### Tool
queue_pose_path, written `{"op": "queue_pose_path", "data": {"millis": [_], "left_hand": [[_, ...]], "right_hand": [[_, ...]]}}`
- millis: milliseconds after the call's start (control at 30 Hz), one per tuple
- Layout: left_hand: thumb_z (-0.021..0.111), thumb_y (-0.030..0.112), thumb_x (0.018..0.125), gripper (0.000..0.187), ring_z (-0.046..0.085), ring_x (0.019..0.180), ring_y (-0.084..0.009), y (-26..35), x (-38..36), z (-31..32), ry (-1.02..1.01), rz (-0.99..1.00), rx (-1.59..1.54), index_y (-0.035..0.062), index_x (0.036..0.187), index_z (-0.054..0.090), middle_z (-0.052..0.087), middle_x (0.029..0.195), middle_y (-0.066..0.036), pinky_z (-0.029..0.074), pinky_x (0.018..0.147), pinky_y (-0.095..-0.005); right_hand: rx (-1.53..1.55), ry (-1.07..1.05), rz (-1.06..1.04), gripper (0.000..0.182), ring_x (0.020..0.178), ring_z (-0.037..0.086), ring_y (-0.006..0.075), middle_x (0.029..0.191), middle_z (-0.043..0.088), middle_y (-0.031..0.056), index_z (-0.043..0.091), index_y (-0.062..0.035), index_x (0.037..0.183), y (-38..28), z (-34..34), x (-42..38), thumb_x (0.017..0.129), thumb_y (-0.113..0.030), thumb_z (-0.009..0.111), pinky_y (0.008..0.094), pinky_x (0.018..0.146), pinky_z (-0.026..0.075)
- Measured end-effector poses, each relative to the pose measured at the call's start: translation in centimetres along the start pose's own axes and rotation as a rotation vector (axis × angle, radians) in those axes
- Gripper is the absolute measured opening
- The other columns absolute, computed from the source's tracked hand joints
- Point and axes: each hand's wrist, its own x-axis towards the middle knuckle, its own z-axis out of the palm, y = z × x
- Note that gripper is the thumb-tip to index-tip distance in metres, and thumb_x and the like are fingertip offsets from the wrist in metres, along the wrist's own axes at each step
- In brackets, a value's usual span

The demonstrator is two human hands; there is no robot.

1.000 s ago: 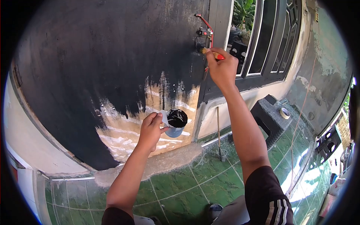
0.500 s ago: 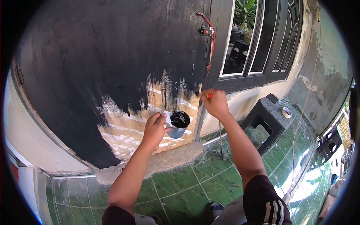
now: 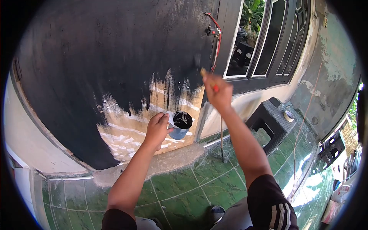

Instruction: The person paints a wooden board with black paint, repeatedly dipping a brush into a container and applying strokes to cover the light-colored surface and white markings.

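Gripping a paintbrush, the right hand is raised in front of the door's right edge, fist closed round the handle, wooden end poking up and left, a red bit showing by the fingers; bristles hidden or blurred, cannot tell if they touch the door. Left hand holds a small blue cup of black paint by its white handle, low, close against the bare part of the door. Door mostly black, with an unpainted tan patch streaked white at the lower middle. Latch with red wire on the door's right edge, above the brush. Black-framed window to the right. Black plastic stool below it, with a tape roll on top. Thin stick stands upright in a small holder on the green tiled floor.
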Motion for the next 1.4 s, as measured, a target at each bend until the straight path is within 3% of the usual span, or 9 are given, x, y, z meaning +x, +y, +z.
{"op": "queue_pose_path", "data": {"millis": [300,500,633,733,833,933,1033,1267,1400], "left_hand": [[0.056,0.028,0.11,0.034,0.064,0.105,-0.0221,-0.2,-0.2,-0.6,-0.008,-0.046,0.059,-0.0027,0.125,0.059,0.057,0.112,-0.012,0.064,0.094,-0.0409],[0.056,0.026,0.11,0.032,0.064,0.106,-0.0229,-0.3,0.2,-0.1,-0.014,-0.034,0.055,-0.0021,0.125,0.059,0.058,0.113,-0.012,0.063,0.094,-0.0407],[0.057,0.027,0.11,0.032,0.064,0.107,-0.0234,-0.7,0.4,0.1,-0.024,-0.066,0.055,-0.0023,0.125,0.06,0.058,0.114,-0.013,0.063,0.094,-0.0407],[0.057,0.027,0.11,0.033,0.064,0.108,-0.0239,-1.2,0.4,0.1,-0.04,-0.084,0.077,-0.0025,0.124,0.06,0.059,0.114,-0.013,0.063,0.093,-0.0408],[0.057,0.028,0.11,0.034,0.064,0.108,-0.024,-1.6,0.3,0.0,-0.058,-0.074,0.103,-0.0026,0.124,0.061,0.06,0.114,-0.014,0.063,0.091,-0.0409],[0.057,0.028,0.11,0.034,0.063,0.108,-0.0233,-2.1,0.2,-0.1,-0.066,-0.086,0.139,-0.0027,0.124,0.061,0.06,0.113,-0.014,0.064,0.09,-0.0409],[0.057,0.027,0.11,0.033,0.063,0.11,-0.0218,-3.6,-0.5,0.0,-0.065,-0.132,0.179,-0.0023,0.123,0.062,0.062,0.113,-0.013,0.064,0.09,-0.0403],[0.054,0.026,0.112,0.028,0.064,0.107,-0.0191,-6.0,-1.0,-0.3,-0.08,-0.181,0.24,0.0004,0.118,0.063,0.064,0.112,-0.008,0.063,0.091,-0.04],[0.054,0.026,0.112,0.028,0.065,0.107,-0.0192,-6.0,-1.2,0.0,-0.064,-0.162,0.212,0.0002,0.12,0.063,0.064,0.112,-0.008,0.063,0.091,-0.0405]], "right_hand": [[-0.117,-0.806,0.19,0.016,0.072,0.071,0.0405,0.077,0.073,0.0185,0.077,-0.0049,0.087,2.9,-1.5,-4.5,0.093,-0.018,0.07,0.0471,0.072,0.059],[-0.123,-0.407,-0.067,0.01,0.091,0.075,0.0348,0.102,0.078,0.0156,0.079,-0.0059,0.097,-1.2,-3.7,11.0,0.094,-0.01,0.071,0.0408,0.083,0.061],[-0.16,-0.001,-0.241,0.012,0.095,0.076,0.0341,0.109,0.079,0.0151,0.079,-0.0042,0.099,-2.1,-2.5,8.3,0.091,-0.001,0.07,0.0402,0.087,0.061],[-0.214,-0.169,-0.316,0.019,0.098,0.076,0.0322,0.115,0.078,0.0135,0.078,-0.0041,0.103,1.9,-1.5,-0.1,0.088,0.003,0.069,0.0419,0.085,0.062],[-0.168,-0.399,0.011,0.021,0.092,0.075,0.0357,0.11,0.077,0.0152,0.08,-0.0091,0.108,2.7,-2.0,-9.7,0.091,-0.007,0.068,0.0469,0.084,0.061],[-0.286,-1.008,0.225,0.017,0.09,0.073,0.0375,0.103,0.077,0.0157,0.082,-0.0145,0.102,2.3,-3.8,-11.7,0.089,-0.014,0.071,0.0502,0.085,0.059],[-0.279,-1.028,0.209,0.015,0.089,0.072,0.0387,0.097,0.077,0.0157,0.083,-0.0186,0.098,4.8,-3.5,-10.8,0.088,-0.02,0.073,0.0511,0.087,0.057],[-0.217,-0.014,-0.028,0.023,0.089,0.076,0.0312,0.115,0.079,0.0091,0.081,-0.0148,0.112,1.2,-3.1,-2.1,0.089,-0.013,0.078,0.0411,0.078,0.06],[-0.257,-0.018,-0.038,0.026,0.093,0.077,0.0272,0.118,0.078,0.0101,0.08,-0.0117,0.115,1.8,-2.3,-4.7,0.089,-0.011,0.077,0.0392,0.074,0.059]]}}
